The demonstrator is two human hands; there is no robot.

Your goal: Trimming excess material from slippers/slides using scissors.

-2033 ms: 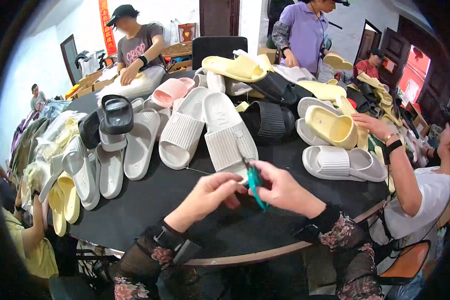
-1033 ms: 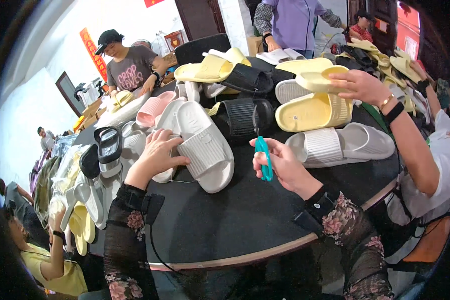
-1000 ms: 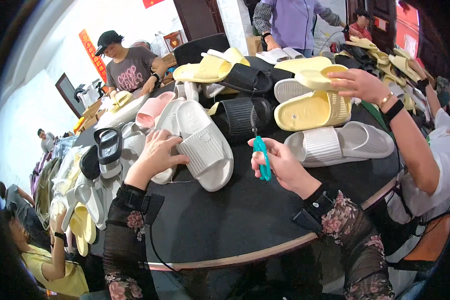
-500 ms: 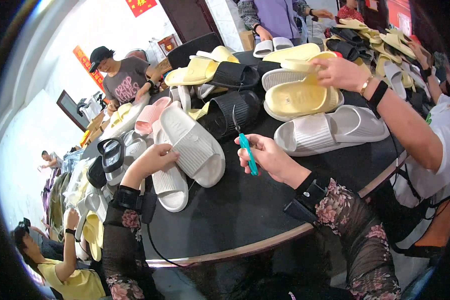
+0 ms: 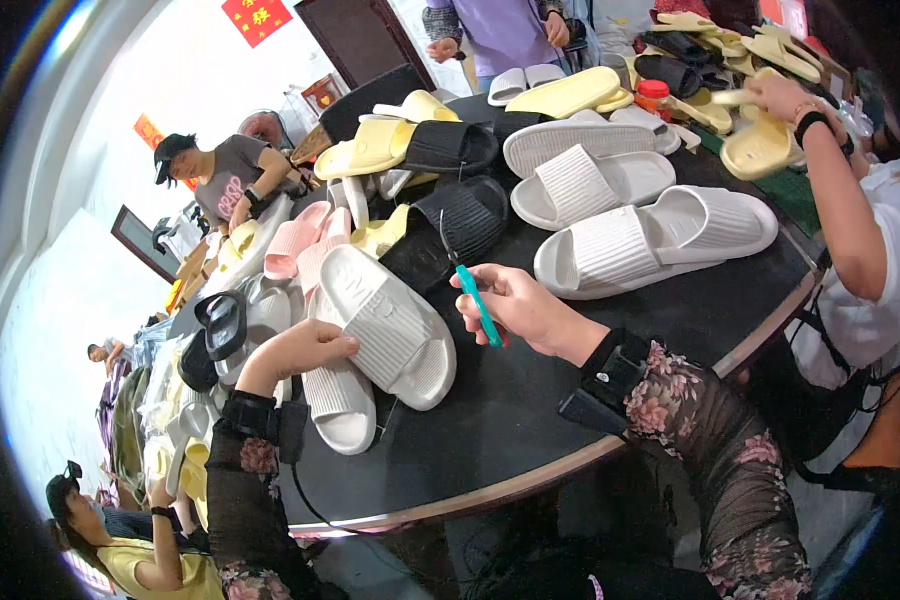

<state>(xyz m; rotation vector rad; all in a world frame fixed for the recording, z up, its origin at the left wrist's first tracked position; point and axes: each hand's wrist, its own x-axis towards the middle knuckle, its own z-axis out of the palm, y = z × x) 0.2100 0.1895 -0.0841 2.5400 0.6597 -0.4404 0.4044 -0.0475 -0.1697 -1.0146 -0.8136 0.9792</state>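
Observation:
My left hand point(image 5: 305, 355) has its fingers closed on the strap edge of a light grey slide slipper point(image 5: 395, 325), which tilts with its ribbed strap facing up. Part of that grip is hidden behind the thumb. Under and beside it lies another light grey slipper point(image 5: 340, 415). To the right, my right hand point(image 5: 520, 310) grips a teal-handled tool point(image 5: 480, 310) with a thin, curved metal tip. The tip points up and away, in front of a black slipper point(image 5: 450, 230), apart from the grey slipper I hold.
White slippers point(image 5: 660, 245) lie right of my right hand on the black table point(image 5: 490, 430). Yellow, pink and black slippers are heaped beyond. At the right, a co-worker's hand point(image 5: 780, 95) holds a yellow slipper point(image 5: 760, 150). Other people stand or sit around the table.
The co-worker's hand at the right has carried yellow slippers away from the white ones to the far right. My hands keep their holds; the grey slipper sits slightly lower in view.

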